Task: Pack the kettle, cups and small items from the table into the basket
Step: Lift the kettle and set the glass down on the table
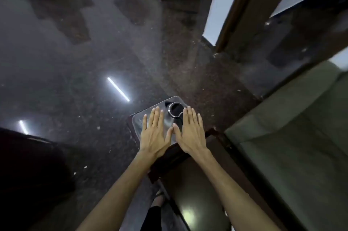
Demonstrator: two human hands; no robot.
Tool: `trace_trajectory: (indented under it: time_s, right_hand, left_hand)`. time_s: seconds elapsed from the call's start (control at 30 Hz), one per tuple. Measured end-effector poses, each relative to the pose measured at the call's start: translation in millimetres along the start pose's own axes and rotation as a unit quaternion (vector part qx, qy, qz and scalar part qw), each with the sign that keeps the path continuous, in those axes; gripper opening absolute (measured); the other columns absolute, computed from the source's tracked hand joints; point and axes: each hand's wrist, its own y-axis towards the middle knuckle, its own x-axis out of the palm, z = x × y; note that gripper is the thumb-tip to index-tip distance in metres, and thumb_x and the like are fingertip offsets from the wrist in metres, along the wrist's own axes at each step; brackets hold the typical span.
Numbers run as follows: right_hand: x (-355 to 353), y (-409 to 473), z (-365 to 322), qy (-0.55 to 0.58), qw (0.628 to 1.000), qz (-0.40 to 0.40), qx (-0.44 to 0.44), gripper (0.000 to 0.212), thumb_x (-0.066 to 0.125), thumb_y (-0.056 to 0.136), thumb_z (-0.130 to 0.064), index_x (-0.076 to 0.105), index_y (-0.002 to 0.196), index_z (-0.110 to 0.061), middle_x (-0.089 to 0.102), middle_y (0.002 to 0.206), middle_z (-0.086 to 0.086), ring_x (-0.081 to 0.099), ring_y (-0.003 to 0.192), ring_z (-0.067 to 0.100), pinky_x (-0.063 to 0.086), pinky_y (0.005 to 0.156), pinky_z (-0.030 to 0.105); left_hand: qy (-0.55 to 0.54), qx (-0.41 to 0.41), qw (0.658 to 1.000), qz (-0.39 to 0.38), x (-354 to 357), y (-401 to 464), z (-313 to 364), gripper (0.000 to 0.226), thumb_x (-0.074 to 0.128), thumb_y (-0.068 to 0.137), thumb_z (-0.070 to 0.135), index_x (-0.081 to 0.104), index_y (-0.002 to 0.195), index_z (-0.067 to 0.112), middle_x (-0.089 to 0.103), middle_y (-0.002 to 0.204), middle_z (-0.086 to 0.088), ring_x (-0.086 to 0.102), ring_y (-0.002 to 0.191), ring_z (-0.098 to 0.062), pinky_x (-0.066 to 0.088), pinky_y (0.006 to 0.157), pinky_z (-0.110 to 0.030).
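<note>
Both bare hands are stretched out palm-down over a small glossy grey tray-like surface with rounded corners (pixel 140 120), seen from high above. The left hand (pixel 155 133) has its fingers straight and lightly spread, holding nothing, the thumb angled inward. The right hand (pixel 191 133) is flat in the same way, fingers extended and only slightly parted, also holding nothing. The two thumb tips meet or nearly meet between the hands; whether they truly touch cannot be told. Whether the palms rest on the grey surface or hover just above it cannot be told either. Just beyond the gap between the two sets of fingertips, closer to the right index finger, stands a round dark vessel with a shiny metal rim (pixel 175 110), seen from above so that only its open dark mouth and a curved metal part at its near edge show; it may be the kettle or a cup, but the blur leaves that unsettled. It sits at the far end of the grey surface. Beneath the wrists runs a dark brown wooden edge (pixel 169 163) of furniture. Beyond the fingertips spreads a dark speckled polished floor (pixel 75 70) with bright light streaks reflected in it. To the right of the right hand lies a dull green cushioned seat (pixel 291 146).
</note>
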Motion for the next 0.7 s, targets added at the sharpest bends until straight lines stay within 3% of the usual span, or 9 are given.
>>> trace_trajectory:
  time_s: [0.07,0.17,0.3,0.4,0.5,0.57,0.63,0.7]
  right_hand:
    - [23,18,-19,0.028,0.999,-0.039,-0.002,0.081,0.036,0.108,-0.052,0.007,0.167,-0.004,0.006,0.176,0.015,0.003,0.164,0.025,-0.001,0.133,0.042]
    - [52,34,-28,0.063,0.996,-0.058,0.034,0.079,0.043,0.107,-0.049,0.015,0.166,-0.004,0.013,0.175,0.016,0.012,0.163,0.028,0.008,0.133,0.044]
    - [86,60,2,0.137,0.98,0.017,0.144,0.072,0.055,0.105,-0.039,0.032,0.16,0.001,0.027,0.17,0.023,0.025,0.158,0.035,0.024,0.128,0.049]
    - [121,80,46,0.215,0.955,0.04,0.202,0.062,0.054,0.107,-0.04,0.041,0.157,-0.005,0.04,0.165,0.017,0.036,0.154,0.032,0.03,0.125,0.043]
    - [152,88,87,0.348,0.917,0.035,0.193,0.039,0.053,0.107,-0.041,0.062,0.14,-0.021,0.067,0.14,-0.001,0.058,0.133,0.015,0.044,0.109,0.025]
    - [173,92,107,0.432,0.88,0.062,0.185,0.033,0.055,0.103,-0.046,0.071,0.116,-0.02,0.074,0.114,-0.005,0.066,0.112,0.013,0.05,0.096,0.022]
    - [189,93,120,0.471,0.863,0.086,0.162,0.044,0.054,0.101,-0.049,0.068,0.092,-0.008,0.067,0.087,0.011,0.062,0.089,0.014,0.049,0.082,0.029]
    - [199,93,126,0.509,0.843,0.093,0.147,0.053,0.054,0.103,-0.046,0.064,0.081,0.002,0.063,0.076,0.018,0.06,0.077,0.013,0.049,0.075,0.025]
  left_hand:
    - [-0.002,-0.049,0.999,-0.019,8,5,-32,0.088,0.001,0.097,0.064,0.003,0.165,0.008,-0.003,0.174,-0.009,-0.007,0.162,-0.021,-0.006,0.132,-0.045]
    - [0.001,-0.093,0.995,-0.034,30,11,-69,0.081,0.022,0.105,0.058,0.002,0.165,0.009,-0.005,0.174,-0.01,-0.007,0.162,-0.022,-0.003,0.132,-0.045]
    - [-0.032,-0.156,0.986,-0.052,61,36,-101,0.084,0.044,0.102,0.053,0.008,0.165,0.009,0.001,0.175,-0.01,-0.002,0.163,-0.024,0.004,0.132,-0.044]
    - [-0.074,-0.208,0.974,-0.041,98,68,-125,0.092,0.055,0.098,0.052,0.01,0.164,0.005,0.006,0.174,-0.013,0.002,0.163,-0.027,0.01,0.131,-0.047]
    - [-0.094,-0.233,0.967,-0.032,134,99,-142,0.098,0.062,0.095,0.053,0.011,0.163,0.003,0.01,0.173,-0.015,0.006,0.162,-0.029,0.015,0.13,-0.048]
    - [-0.089,-0.23,0.969,-0.033,159,116,-148,0.099,0.064,0.094,0.052,0.013,0.163,0.002,0.013,0.172,-0.017,0.01,0.161,-0.032,0.017,0.129,-0.048]
    - [-0.072,-0.224,0.972,-0.016,177,125,-151,0.098,0.069,0.092,0.048,0.018,0.161,0.0,0.021,0.168,-0.022,0.02,0.158,-0.037,0.023,0.127,-0.051]
    - [-0.051,-0.218,0.974,0.031,192,128,-151,0.094,0.072,0.089,0.043,0.027,0.157,-0.004,0.032,0.162,-0.027,0.031,0.151,-0.042,0.028,0.123,-0.054]
